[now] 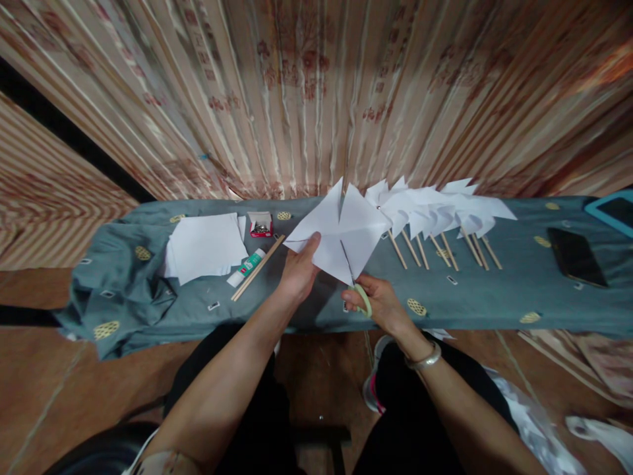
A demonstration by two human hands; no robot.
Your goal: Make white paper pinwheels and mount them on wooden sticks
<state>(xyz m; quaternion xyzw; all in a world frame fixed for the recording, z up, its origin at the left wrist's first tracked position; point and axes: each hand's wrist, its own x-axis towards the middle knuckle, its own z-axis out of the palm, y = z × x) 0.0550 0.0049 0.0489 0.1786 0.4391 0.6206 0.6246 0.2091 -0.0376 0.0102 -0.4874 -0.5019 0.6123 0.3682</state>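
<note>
My left hand grips the left side of a white paper square, thumb on top. The paper is turned cornerwise, with slits running in from its top and left corners. In my right hand are scissors with pale green handles. Their blades lie at the paper's bottom corner, pointing up towards its middle. Just right of the paper, several white paper pinwheels on wooden sticks lie in an overlapping row. Two wooden sticks rest to the left of my left hand.
A stack of white paper, a green and white glue tube and a small red box of metal pins lie on the left of the cloth-covered table. A dark phone and a blue-edged device lie at the right. Curtains hang behind.
</note>
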